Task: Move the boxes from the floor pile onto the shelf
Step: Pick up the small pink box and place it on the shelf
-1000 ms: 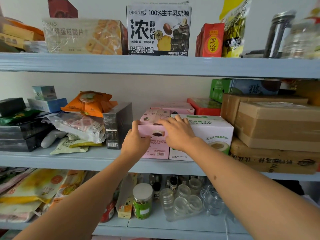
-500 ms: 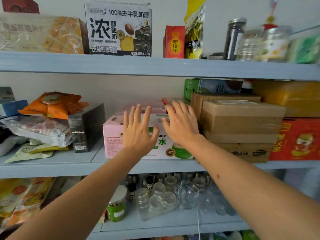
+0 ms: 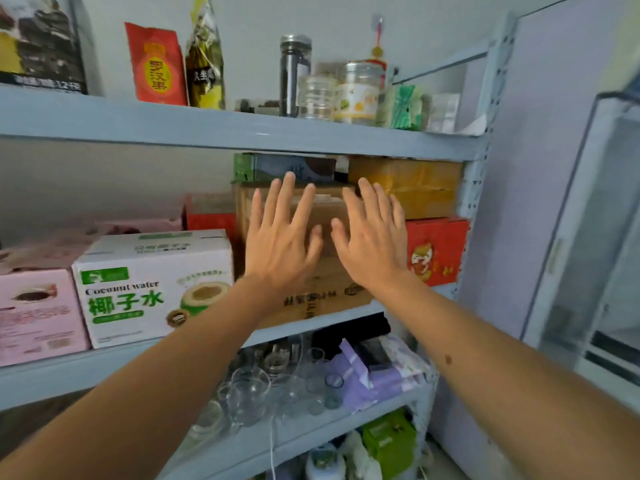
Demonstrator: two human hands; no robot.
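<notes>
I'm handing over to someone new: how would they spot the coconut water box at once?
Start at the middle shelf of the pale blue rack. Just left of the two open hands, the coconut water box stands at the front edge, between a pink box and the brown cartons. It alone is white, with green lettering and a cut coconut pictured on its front.

Bright, even, soft daylight with faint shadows under the shelf point(image 3: 242, 131) boards. Motion-blurred throughout, especially both hands; bowed by wide-angle distortion toward the edges.
</notes>
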